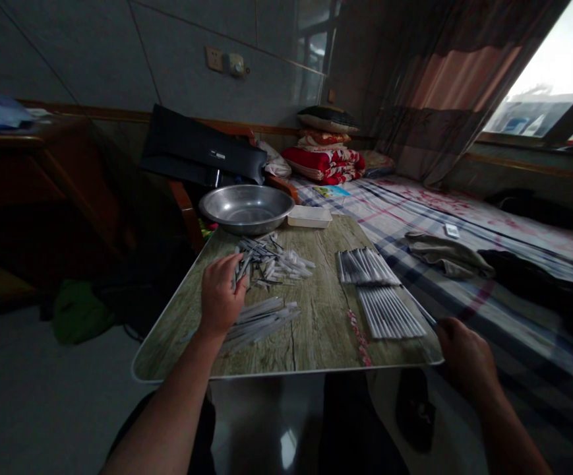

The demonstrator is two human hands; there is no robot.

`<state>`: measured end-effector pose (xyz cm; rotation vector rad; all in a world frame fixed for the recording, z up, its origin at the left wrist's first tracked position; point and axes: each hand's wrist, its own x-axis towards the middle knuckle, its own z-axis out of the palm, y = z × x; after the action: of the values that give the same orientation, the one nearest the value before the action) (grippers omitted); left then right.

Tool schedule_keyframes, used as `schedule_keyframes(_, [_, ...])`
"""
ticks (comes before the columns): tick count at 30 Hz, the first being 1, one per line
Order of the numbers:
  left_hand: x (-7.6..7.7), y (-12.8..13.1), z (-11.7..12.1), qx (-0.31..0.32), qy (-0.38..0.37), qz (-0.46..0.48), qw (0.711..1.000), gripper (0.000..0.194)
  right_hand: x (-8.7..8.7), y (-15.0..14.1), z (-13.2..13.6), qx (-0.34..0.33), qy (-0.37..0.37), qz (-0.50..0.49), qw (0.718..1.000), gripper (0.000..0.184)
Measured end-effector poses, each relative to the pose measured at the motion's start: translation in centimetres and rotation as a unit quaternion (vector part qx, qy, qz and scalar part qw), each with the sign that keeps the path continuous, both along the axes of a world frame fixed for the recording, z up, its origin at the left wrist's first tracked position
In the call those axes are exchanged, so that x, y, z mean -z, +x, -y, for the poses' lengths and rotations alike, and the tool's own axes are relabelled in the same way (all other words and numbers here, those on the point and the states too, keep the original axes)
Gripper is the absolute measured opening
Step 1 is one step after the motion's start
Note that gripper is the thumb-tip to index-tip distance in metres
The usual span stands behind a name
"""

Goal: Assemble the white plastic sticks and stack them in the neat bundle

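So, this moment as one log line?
left hand: at loose pile | right hand: beside lined-up white sticks | metal basin: beyond pile

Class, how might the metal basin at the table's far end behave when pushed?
The metal basin is probably stiff, judging by its shiny wall. Its smooth surface may feel slippery. Pressing down on its wide, flaring rim might tip it.

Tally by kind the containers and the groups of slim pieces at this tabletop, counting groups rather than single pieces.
Metal basin: 1
White tray: 1
Jumbled heap: 1
Loose pile of long pieces: 1
Neat rows, far row and near row: 2
Total: 6
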<state>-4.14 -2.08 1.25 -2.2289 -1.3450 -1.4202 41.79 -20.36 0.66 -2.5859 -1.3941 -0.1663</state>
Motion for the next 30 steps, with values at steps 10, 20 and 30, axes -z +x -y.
schedule_keyframes(10, [0.3, -0.6, -0.5, -0.037, -0.021, 0.039, 0.998, 0.038, 1.9, 0.9, -1.5, -0.014, -0.022, 0.022, 0.999, 0.029])
schedule_keyframes(20, [0.2, -0.6, -0.2, -0.047, -0.017, 0.052, 0.997, 0.042, 3.1, 2.8, -2.2, -0.038, -0.045, -0.044, 0.997, 0.03])
schedule_keyframes(30, [-0.1, -0.6, -0.1, -0.036, -0.037, 0.07, 0.996, 0.044, 4.1, 2.7, -1.9, -0.065, 0.008, -0.015, 0.998, 0.04])
